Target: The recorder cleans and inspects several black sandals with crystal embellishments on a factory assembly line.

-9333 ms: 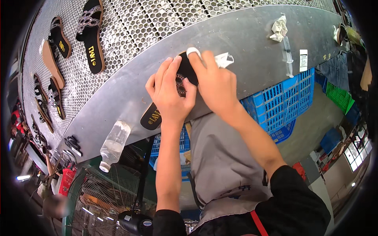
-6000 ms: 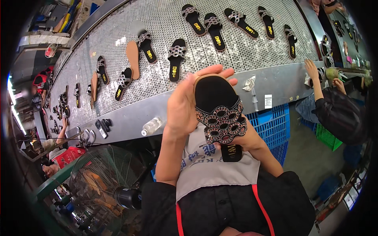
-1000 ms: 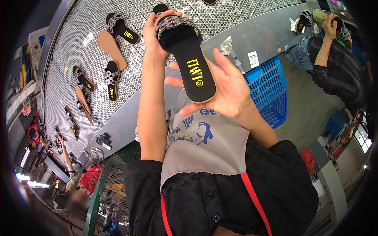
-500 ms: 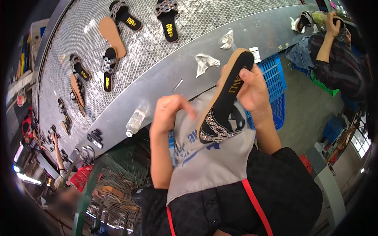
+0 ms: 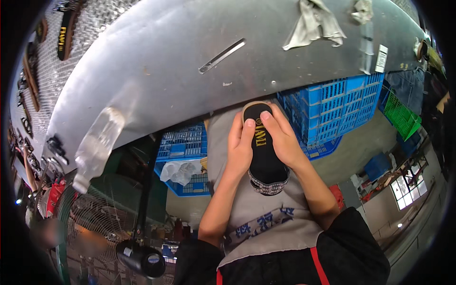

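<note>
Close in front of my grey apron (image 5: pixel 228 194), a black slide sandal (image 5: pixel 266 159) is held by its heel end. Its toe and sparkly strap (image 5: pixel 270 186) point toward my body, and the black insole with gold lettering faces up. My left hand (image 5: pixel 241 142) grips the left edge, its thumb pressed on the insole. Opposite it, my right hand (image 5: pixel 281 137) closes on the right edge, thumb also on top. Fingers of both hands curl under the sole, mostly out of sight.
The metal bench (image 5: pixel 175 71) bears a clear plastic bottle (image 5: pixel 99 142), a slim metal tool (image 5: pixel 222 56) and crumpled white cloth (image 5: pixel 314 26). Blue crates (image 5: pixel 339 107) stand below its edge at right. More sandals (image 5: pixel 66 33) lie far left. A fan (image 5: pixel 99 221) stands lower left.
My left hand, free before, has come onto the sandal's heel beside my right. The sandal has turned from a tilt to nearly straight, and the view has shifted closer to the bench edge.
</note>
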`<state>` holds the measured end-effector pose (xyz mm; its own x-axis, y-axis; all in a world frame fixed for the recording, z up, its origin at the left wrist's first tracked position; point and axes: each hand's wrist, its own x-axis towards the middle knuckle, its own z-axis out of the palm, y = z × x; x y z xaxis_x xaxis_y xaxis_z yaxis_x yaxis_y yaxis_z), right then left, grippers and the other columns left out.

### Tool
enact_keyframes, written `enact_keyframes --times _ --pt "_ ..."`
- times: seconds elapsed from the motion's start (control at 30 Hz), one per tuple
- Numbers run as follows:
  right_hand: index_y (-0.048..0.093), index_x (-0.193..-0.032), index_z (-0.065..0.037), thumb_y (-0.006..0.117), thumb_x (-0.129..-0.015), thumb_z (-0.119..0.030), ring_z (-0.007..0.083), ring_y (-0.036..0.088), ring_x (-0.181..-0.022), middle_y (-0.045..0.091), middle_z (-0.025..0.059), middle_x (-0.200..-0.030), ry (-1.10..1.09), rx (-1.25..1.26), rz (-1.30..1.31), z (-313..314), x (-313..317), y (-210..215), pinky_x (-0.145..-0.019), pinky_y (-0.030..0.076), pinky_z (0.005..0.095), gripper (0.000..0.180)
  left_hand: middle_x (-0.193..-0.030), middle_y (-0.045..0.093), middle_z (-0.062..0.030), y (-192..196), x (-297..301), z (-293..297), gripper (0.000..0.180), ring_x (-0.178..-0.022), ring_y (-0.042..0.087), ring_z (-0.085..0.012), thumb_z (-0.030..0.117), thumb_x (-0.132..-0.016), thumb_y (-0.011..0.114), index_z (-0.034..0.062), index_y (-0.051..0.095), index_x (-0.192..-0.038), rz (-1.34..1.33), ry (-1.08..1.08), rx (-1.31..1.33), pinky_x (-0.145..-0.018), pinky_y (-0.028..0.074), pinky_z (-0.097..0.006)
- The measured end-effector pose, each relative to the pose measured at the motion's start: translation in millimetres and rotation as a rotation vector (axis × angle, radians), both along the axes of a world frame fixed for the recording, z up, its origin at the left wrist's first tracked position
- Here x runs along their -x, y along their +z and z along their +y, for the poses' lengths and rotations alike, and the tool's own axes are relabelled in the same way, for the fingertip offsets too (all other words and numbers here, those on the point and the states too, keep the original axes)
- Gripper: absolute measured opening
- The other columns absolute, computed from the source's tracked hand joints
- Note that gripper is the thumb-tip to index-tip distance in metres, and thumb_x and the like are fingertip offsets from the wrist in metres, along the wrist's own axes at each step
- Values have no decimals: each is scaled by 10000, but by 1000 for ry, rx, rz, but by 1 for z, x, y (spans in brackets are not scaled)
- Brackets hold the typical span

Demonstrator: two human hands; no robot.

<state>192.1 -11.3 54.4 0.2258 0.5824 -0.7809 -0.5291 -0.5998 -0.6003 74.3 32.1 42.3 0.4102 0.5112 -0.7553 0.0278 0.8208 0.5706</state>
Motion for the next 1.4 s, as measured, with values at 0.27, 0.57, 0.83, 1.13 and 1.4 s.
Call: enact_keyframes --times 0.27,0.57,0.83,1.13,1.4 --pt "412 -1482 23 467 -1100 -230 178 503 -1255 548 113 -1375 117 -75 -39 -1 -11 -27 -1103 372 312 461 -1393 560 -113 -44 1 -16 490 -1280 514 -182 279 -1101 474 -36 441 -1475 -73 31 -149 -1111 380 -326" --pt "367 -1509 45 485 -1085 -249 225 513 -1287 539 161 -1410 255 -68 -119 -9 -18 -30 -1114 366 337 529 -1497 484 -149 -51 4 -23 671 -1377 453 -221 391 -1087 493 -66 322 -1547 -59 -8 -197 -1162 327 -346" --pt "368 -1505 18 492 -1068 -233 268 625 -1142 639 179 -1271 356 -28 -191 -11 -20 -27 -1013 459 365 519 -1476 496 -162 -46 5 -27 692 -1351 475 -242 413 -1085 484 -77 312 -1542 -38 -29 -145 -1145 342 -349" --pt "435 -1432 20 472 -1093 -224 198 599 -1149 640 151 -1213 214 44 -179 14 -10 -7 -1007 454 324 419 -1448 534 -179 -16 -8 14 543 -1351 489 -260 310 -1113 419 -35 368 -1529 76 -140 -109 -1137 355 -352" --pt "504 -1347 -38 511 -1085 -292 102 575 -1065 591 25 -1161 -261 -116 -48 -12 -8 84 -895 494 268 365 -1490 517 -141 91 -25 58 545 -1355 492 -242 375 -1102 434 -9 456 -1489 -260 -449 -165 -1181 327 -367"
